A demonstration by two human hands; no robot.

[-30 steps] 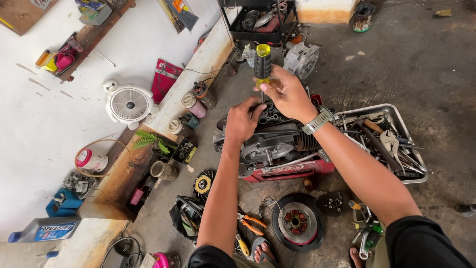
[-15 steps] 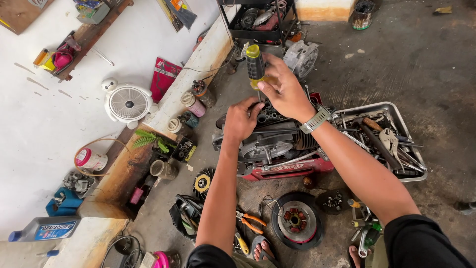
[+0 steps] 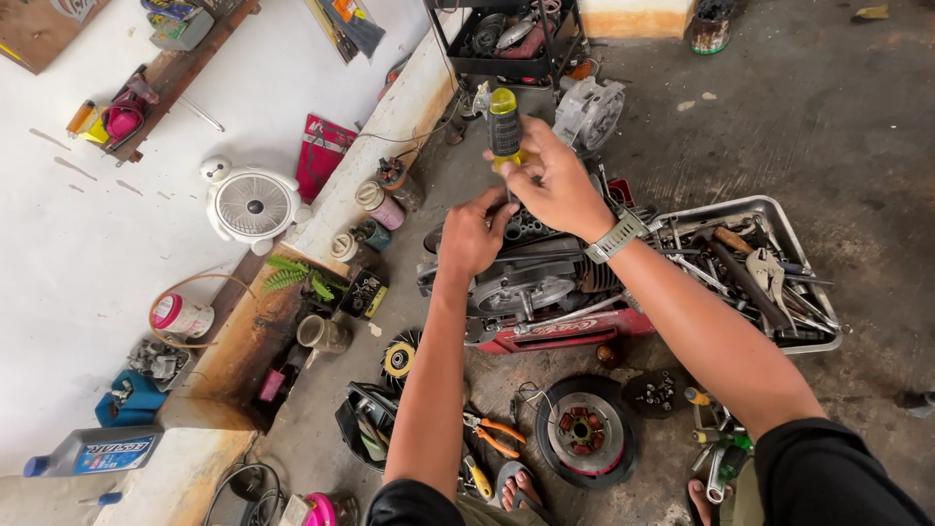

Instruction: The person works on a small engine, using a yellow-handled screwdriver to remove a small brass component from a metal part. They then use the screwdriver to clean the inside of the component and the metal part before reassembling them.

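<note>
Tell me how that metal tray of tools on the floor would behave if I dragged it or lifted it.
The metal tray is heaped with pliers and other steel tools, so it is probably heavy. Dragged over the rough concrete floor, it would likely scrape rather than glide. Tilted, the loose tools might slide and spill.

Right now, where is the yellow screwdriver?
In the head view, the screwdriver stands upright at top centre, held in the right hand above the engine, with the left hand beside it.

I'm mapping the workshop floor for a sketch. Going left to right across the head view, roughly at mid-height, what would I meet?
White fan → green plant sprig → left hand → right hand gripping the yellow-handled screwdriver → metal tray of tools.
</note>
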